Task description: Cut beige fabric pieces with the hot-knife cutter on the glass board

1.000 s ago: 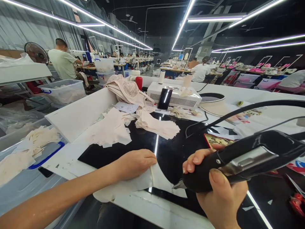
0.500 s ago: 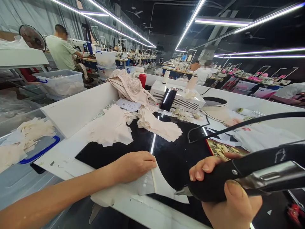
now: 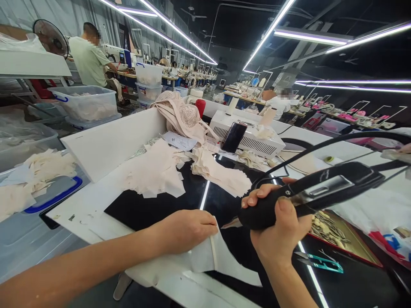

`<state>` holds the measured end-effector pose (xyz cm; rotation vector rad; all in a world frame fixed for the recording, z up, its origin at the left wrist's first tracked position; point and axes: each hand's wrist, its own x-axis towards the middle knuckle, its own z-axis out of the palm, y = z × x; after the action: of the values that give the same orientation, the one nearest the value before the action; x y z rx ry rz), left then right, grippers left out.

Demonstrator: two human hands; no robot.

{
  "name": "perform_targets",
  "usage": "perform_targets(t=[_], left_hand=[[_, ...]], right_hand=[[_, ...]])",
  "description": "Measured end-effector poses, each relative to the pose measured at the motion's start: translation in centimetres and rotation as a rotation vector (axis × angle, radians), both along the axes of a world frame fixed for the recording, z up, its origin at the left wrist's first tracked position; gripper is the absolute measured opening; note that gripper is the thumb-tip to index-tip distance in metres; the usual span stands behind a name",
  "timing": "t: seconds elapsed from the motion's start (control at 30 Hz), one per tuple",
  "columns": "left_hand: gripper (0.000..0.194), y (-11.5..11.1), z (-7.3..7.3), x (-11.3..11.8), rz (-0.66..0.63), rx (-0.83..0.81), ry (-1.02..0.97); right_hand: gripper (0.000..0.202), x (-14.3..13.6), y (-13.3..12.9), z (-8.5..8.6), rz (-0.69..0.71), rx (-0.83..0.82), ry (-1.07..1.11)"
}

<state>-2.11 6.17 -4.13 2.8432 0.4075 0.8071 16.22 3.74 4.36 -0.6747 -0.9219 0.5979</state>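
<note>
Left hand [image 3: 189, 233] bears down near the bench's near edge, its fingers drawn together and gripping the far end of a thin white piece [image 3: 234, 265] that has a narrow raised strip [image 3: 213, 253] along it. From there the piece widens to the right over the black panel [image 3: 141, 209] of the bench [image 3: 81, 218], while its left part reaches the near edge. Right hand [image 3: 281, 235] is wrapped around a black tool [image 3: 261, 214], thumb on top beside the metal switch plate [image 3: 324, 188]. The tool's pointed tip [image 3: 233, 223] aims left, just beside the white piece; whether they touch, I cannot tell.

Toward the bench's left edge lies a fanned stack [image 3: 154, 171] of pale cut pieces, and a second stack [image 3: 221, 173] sits to its right. Behind them, by the far left corner, are a paper slip [image 3: 178, 141] and a heap of lace garments [image 3: 183, 115]. A phone [image 3: 234, 137] leans against a vented white box [image 3: 253, 143] at the far edge. Right of the hands, teal snips [image 3: 324, 262] lie on the black surface, nearer the near edge than a red-rimmed tray [image 3: 358, 244].
</note>
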Motion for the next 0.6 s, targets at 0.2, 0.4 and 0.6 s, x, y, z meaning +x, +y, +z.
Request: perform_targets(t=[0.2, 0.4, 0.6], left_hand=[[0.021, -0.13, -0.01, 0.09, -0.004, 0.008, -0.016], [0.023, -0.13, 0.01, 0.10, 0.003, 0.029, -0.022], [0.023, -0.12, -0.04, 0.04, 0.010, -0.002, -0.018]], right_hand=[[0.039, -0.36, 0.61, -0.40, 0.007, 0.011, 0.000], [0.039, -0.58, 0.63, -0.59, 0.003, 0.003, -0.008], [0.038, -0.46, 0.22, -0.52, -0.016, -0.018, -0.014]])
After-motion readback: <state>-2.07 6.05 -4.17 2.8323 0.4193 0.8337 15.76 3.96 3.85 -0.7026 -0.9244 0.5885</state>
